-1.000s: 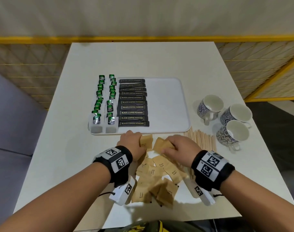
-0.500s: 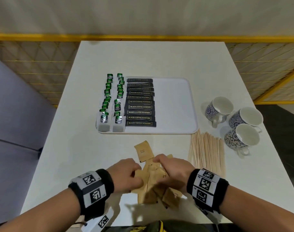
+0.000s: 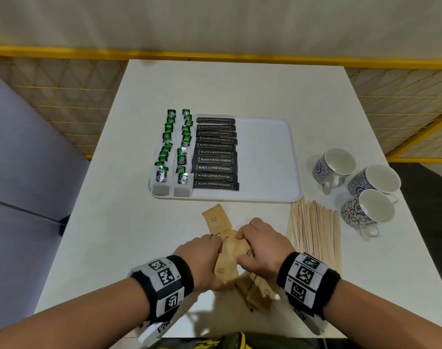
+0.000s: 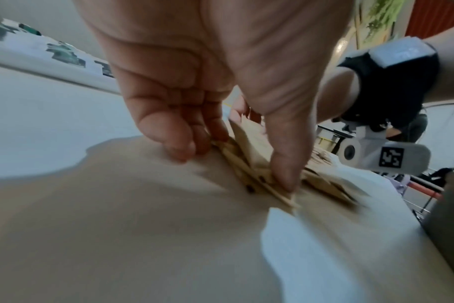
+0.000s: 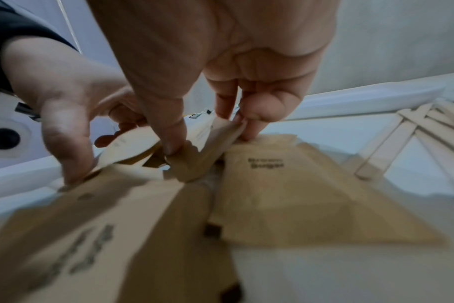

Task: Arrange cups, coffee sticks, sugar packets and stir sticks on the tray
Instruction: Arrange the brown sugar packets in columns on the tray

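Brown sugar packets (image 3: 230,258) are bunched in a pile near the table's front edge, between my hands. My left hand (image 3: 205,258) pinches the stack's edge between thumb and fingers, as the left wrist view shows (image 4: 233,166). My right hand (image 3: 260,248) pinches packets (image 5: 285,184) on the other side (image 5: 208,137). One packet (image 3: 216,219) lies loose, closer to the white tray (image 3: 265,159). Black coffee sticks (image 3: 215,152) lie in a column on the tray. Wooden stir sticks (image 3: 315,235) and three blue-patterned cups (image 3: 366,187) sit on the table to the right.
Two rows of green-labelled tea sachets (image 3: 172,147) line the tray's left edge. The tray's right half is bare. A grey seat (image 3: 26,172) stands left of the table and a yellow-framed partition (image 3: 215,56) behind it.
Both hands drew back from the tray's front edge toward me, gathering the spread packets into a tight pile. One packet stayed behind near the tray.
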{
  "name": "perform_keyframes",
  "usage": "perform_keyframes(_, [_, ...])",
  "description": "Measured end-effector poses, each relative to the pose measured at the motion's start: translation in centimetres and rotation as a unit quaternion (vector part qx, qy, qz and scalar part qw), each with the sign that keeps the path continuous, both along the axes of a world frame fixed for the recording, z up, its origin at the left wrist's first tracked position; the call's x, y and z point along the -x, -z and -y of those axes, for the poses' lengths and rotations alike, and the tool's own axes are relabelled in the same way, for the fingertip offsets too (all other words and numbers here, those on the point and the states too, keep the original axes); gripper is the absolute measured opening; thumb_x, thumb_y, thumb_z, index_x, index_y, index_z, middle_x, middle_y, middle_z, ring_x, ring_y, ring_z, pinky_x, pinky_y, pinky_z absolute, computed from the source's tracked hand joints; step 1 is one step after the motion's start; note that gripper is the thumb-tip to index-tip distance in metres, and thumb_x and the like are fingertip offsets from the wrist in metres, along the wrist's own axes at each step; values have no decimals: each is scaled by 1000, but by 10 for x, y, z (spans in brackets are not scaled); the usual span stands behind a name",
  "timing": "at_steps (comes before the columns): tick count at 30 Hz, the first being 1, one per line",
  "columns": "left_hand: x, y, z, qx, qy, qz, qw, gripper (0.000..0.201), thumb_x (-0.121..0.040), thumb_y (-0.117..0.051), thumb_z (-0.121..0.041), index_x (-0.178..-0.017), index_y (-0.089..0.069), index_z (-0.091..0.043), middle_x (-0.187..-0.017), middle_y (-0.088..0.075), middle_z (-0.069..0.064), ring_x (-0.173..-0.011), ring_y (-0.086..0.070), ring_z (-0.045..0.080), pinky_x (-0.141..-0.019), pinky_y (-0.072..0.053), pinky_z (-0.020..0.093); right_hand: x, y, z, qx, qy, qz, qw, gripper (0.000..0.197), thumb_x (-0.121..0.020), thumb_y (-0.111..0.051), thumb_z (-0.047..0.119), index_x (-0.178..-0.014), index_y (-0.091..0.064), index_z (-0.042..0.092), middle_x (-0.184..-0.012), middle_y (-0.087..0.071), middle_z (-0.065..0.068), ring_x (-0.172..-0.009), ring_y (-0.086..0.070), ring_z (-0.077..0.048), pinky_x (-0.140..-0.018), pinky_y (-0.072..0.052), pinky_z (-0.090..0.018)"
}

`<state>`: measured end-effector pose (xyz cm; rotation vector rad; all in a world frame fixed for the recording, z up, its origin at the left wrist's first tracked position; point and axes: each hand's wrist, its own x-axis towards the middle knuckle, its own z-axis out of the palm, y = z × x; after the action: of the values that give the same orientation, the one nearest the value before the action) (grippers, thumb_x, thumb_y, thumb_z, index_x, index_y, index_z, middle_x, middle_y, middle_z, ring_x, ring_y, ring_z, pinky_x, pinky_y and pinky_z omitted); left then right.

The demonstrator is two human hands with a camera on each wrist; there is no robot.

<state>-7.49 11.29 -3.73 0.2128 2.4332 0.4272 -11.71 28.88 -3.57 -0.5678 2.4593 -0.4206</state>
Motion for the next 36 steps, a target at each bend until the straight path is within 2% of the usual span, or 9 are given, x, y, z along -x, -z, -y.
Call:
perform_keyframes(7, [24, 5, 1, -10, -18, -9, 1000, 50, -70, -73, -32, -113, -47, -23, -109, -53, -2, -94, -58, 20, -82, -51, 36, 9, -2, 5, -11, -2, -6, 1000, 56, -79, -61, 39, -130, -41, 32, -121, -46, 5, -109, -50, -16, -82, -47, -30])
perform_keyframes(13, [35, 7, 3, -60, -78, 7, 995, 48, -70, -72, -25, -104, -39, -28, -94, -57, -4, -82, -58, 16, -71, -50, 29, 16, -5, 6, -7, 28, 7, 1000, 43, -74, -64, 41, -113, -49, 28, -104, -50, 6, -93, -52, -14, -76, -47, -29])
perform_keyframes(17, [38, 11, 1, -88, -102, 0, 991, 34, -70, -72, -26, -95, -49, -27, -95, -56, -5, -83, -57, 14, -69, -47, 24, 18, -7, 6, 13, 41, 19, 999, 33, -74, -63, 38, -103, -49, 29, -97, -55, 8, -87, -55, -14, -73, -49, -30])
perform_keyframes(22, [39, 5, 2, -190, -154, 6, 969, 23, -76, -68, -22, -93, -52, -24, -91, -63, 0, -85, -60, 19, -71, -47, 29, 21, -14, 5, 89, 103, 101, 986, 23, -78, -63, 33, -97, -49, 33, -88, -65, 5, -73, -65, -17, -63, -56, -32])
perform_keyframes(24, [43, 2, 8, -242, -202, 20, 949, 25, -73, -69, -20, -92, -55, -30, -88, -66, -3, -84, -62, 17, -73, -50, 28, 27, -17, 2, 146, 150, 141, 968, 23, -74, -68, 29, -93, -55, 34, -88, -65, 5, -76, -65, -15, -59, -56, -28])
perform_keyframes(28, [54, -3, 17, -332, -309, 64, 889, 24, -83, -67, -10, -99, -59, -24, -86, -67, 1, -70, -63, 15, -61, -51, 27, 42, -19, -10, 222, 230, 142, 937, 25, -76, -76, 22, -94, -60, 30, -90, -69, 5, -81, -67, -11, -70, -56, -27])
perform_keyframes(32, [63, -6, 8, -418, -409, 128, 801, 22, -94, -53, -6, -110, -51, -20, -95, -65, 19, -72, -67, 31, -72, -57, 48, 51, -26, -10, 363, 295, 177, 866, 26, -84, -69, 6, -108, -62, 9, -84, -73, 2, -71, -70, -6, -59, -51, -16])
perform_keyframes(34, [67, -7, 1, -454, -430, 149, 766, 27, -95, -47, -2, -112, -50, -23, -97, -62, 20, -76, -67, 33, -76, -55, 50, 53, -29, -6, 378, 281, 182, 863, 23, -88, -65, 9, -111, -61, 10, -77, -73, 7, -67, -68, -4, -57, -50, -16])
perform_keyframes(36, [71, -11, -7, -487, -441, 178, 733, 34, -94, -43, 1, -113, -51, -26, -103, -61, 21, -87, -68, 39, -79, -54, 51, 55, -27, -2, 357, 269, 165, 879, 21, -91, -62, 23, -111, -59, 18, -88, -72, 4, -78, -69, -12, -65, -54, -24])
